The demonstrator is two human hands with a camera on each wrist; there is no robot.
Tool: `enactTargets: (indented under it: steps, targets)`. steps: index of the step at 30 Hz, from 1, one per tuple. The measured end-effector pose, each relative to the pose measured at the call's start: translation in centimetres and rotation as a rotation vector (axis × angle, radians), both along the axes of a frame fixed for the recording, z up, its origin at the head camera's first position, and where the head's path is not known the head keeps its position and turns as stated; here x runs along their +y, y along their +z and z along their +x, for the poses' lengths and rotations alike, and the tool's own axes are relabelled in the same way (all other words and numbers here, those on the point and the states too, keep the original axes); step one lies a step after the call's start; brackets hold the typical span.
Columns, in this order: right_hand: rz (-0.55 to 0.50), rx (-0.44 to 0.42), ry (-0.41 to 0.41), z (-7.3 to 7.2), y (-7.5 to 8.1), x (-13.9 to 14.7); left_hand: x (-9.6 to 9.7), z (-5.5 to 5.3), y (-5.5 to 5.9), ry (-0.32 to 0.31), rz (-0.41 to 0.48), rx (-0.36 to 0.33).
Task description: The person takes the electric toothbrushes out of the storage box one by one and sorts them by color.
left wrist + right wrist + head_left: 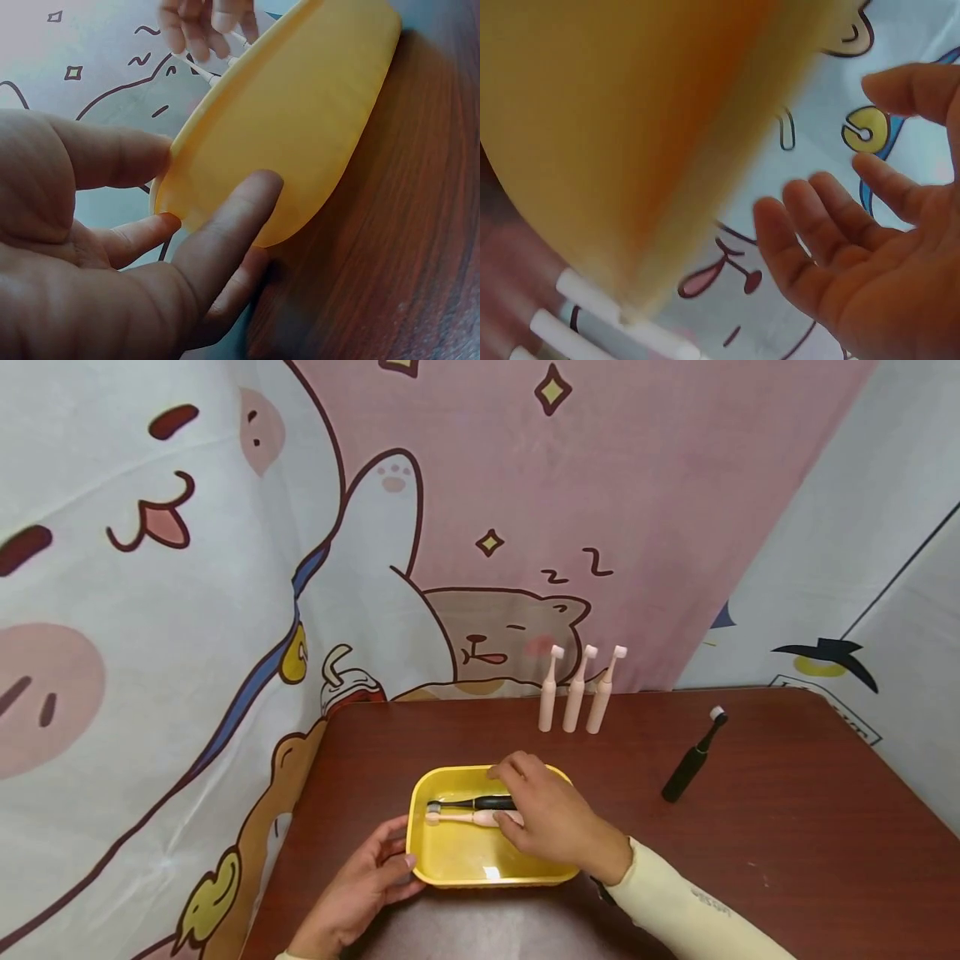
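A yellow tray (491,867) stands near the table's front. My left hand (367,877) holds its front-left corner; in the left wrist view the thumb lies along the tray's outer wall (300,127), with other fingers at the rim and underneath. Inside lie a black electric toothbrush (491,802) and a pink electric toothbrush (480,817), side by side, heads to the left. Over the tray's right part hovers my right hand (551,814), hiding the handle ends. Seen from the right wrist, that hand (877,255) has its fingers spread, nothing between them.
Three pink electric toothbrushes (573,706) stand upright in a row at the table's back. To the right, another black electric toothbrush (684,774) stands on the brown table (757,802). A cartoon-printed cloth (637,510) hangs behind and along the left side.
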State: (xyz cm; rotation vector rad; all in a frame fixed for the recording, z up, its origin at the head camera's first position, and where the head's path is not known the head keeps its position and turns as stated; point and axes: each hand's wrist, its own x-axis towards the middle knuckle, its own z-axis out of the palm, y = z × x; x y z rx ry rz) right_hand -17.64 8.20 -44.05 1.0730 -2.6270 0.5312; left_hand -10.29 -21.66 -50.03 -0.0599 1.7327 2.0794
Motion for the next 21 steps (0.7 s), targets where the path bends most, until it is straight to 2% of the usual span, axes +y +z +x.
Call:
enactTargets:
  steps: [5,10,16,21]
  targets:
    - [0.084,-0.13,0.035,0.1,-0.7,-0.5,0.0,0.0,0.1,0.006,-0.004,0.001]
    - [0.151,-0.269,0.052,-0.4,-1.0,-0.5,-0.1,0.1,0.1,0.008,-0.006,0.004]
    - [0.2,-0.319,0.103,-1.5,-1.4,-0.4,-0.1,0.0,-0.1,0.007,-0.003,-0.004]
    - [0.249,-0.359,0.157,-2.3,-1.1,-0.4,0.0,-0.1,0.0,0.006,-0.007,-0.002]
